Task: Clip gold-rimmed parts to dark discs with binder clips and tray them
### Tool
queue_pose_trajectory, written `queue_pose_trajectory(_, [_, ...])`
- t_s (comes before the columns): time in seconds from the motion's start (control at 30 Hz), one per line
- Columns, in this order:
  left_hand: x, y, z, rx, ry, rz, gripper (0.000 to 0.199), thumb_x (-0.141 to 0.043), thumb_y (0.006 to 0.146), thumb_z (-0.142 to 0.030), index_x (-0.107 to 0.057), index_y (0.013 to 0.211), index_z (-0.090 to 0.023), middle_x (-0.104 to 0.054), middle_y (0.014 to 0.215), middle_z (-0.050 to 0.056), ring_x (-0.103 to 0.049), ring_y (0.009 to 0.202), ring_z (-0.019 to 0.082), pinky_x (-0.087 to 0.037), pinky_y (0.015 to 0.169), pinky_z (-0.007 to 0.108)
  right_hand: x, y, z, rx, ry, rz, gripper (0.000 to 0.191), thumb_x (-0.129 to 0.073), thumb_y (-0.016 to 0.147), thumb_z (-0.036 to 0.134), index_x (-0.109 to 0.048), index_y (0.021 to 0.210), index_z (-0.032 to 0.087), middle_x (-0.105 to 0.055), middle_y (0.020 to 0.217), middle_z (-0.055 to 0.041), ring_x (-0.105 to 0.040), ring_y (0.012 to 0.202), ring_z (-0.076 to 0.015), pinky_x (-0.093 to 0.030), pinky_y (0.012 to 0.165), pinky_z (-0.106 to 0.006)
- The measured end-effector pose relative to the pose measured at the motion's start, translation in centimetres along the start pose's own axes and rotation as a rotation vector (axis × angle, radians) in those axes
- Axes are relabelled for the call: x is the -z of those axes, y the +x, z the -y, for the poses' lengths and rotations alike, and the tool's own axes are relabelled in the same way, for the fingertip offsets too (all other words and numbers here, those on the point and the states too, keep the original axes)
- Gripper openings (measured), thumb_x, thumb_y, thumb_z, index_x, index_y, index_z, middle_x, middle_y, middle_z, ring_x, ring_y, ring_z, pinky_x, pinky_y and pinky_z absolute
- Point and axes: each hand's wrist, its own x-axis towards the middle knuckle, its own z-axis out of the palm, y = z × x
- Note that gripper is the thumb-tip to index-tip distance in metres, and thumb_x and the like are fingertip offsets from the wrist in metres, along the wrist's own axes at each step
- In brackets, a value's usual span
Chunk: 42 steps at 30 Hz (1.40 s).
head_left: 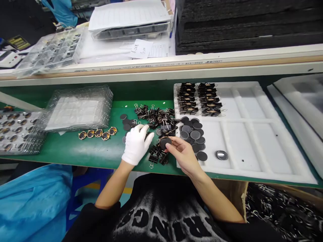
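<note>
My right hand [183, 153], bare, pinches a round black disc [165, 143] with a gold-coloured edge showing behind it. My left hand [136, 144] wears a white glove and reaches into the near left side of a pile of black binder clips [161, 117]. Its thumb and fingers are bent and apart, with dark clips showing in the gap. More binder clips [157, 154] lie between my hands. Loose dark discs [195, 134] are heaped beside my right hand, and a few others [127, 127] lie behind my left.
A white foam tray [252, 134] at right holds two rows of clipped pieces [199, 99] and a shiny disc [222, 155]. Gold-rimmed round pieces [98, 133] and stacked clear trays [80, 106] sit left. A shelf edge [161, 69] spans the back. A box of clips [282, 211] stands below right.
</note>
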Motion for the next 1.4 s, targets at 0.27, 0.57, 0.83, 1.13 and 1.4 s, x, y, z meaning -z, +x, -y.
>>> queue_pose_trajectory(0.27, [0.3,-1.0,-3.4,-0.186,-0.588,0.192,0.04,-0.055,0.1,-0.031,-0.057,0.138,-0.022,-0.064,0.139,0.011,-0.061,0.127,0.023,-0.051,0.109,0.039,0.0,-1.1,1.0,-0.146,0.409,0.118,0.041,-0.081,0.083,0.041,-0.069,0.119,0.026,-0.077,0.114,-0.0044,-0.074,0.106,-0.0197,-0.058,0.101,-0.039])
queue_pose_trajectory(0.57, [-0.3,-0.7,-4.7,-0.084,-0.79,0.242,0.037,-0.057,0.095,-0.035,-0.066,0.13,-0.024,-0.07,0.133,0.009,-0.068,0.121,0.026,-0.056,0.105,0.041,1.8,-2.2,0.5,0.079,0.189,0.153,0.058,-0.091,0.071,0.03,-0.068,0.124,0.026,-0.078,0.115,-0.0063,-0.076,0.105,-0.0221,-0.058,0.101,-0.042])
queue_pose_trajectory(0.83, [-0.3,-1.5,-5.0,0.039,-0.893,0.299,0.048,-0.065,0.088,-0.03,-0.062,0.136,-0.024,-0.065,0.143,0.008,-0.063,0.13,0.027,-0.052,0.112,0.042,2.1,-2.0,0.5,0.155,0.107,0.195,0.051,-0.085,0.08,0.039,-0.07,0.128,0.03,-0.078,0.115,-0.0084,-0.076,0.103,-0.0237,-0.058,0.1,-0.045])
queue_pose_trajectory(1.13, [0.3,-2.1,-3.7,0.209,-0.921,0.232,0.036,-0.048,0.1,-0.033,-0.064,0.132,-0.024,-0.07,0.136,0.007,-0.065,0.127,0.024,-0.054,0.111,0.041,-0.8,-0.8,-0.1,0.216,-0.158,0.074,0.048,-0.044,0.103,0.058,-0.069,0.133,0.029,-0.077,0.096,-0.0066,-0.073,0.07,-0.0221,-0.062,0.066,-0.036])
queue_pose_trajectory(1.4, [1.3,-1.9,-4.0,0.326,-1.084,0.183,0.041,-0.052,0.101,-0.046,-0.064,0.132,-0.021,-0.075,0.118,0.009,-0.073,0.103,0.022,-0.061,0.092,0.036,-2.0,-0.7,5.4,0.637,-0.811,0.091,0.045,-0.034,0.11,0.039,-0.066,0.135,0.022,-0.078,0.1,-0.0086,-0.076,0.08,-0.0202,-0.062,0.07,-0.031])
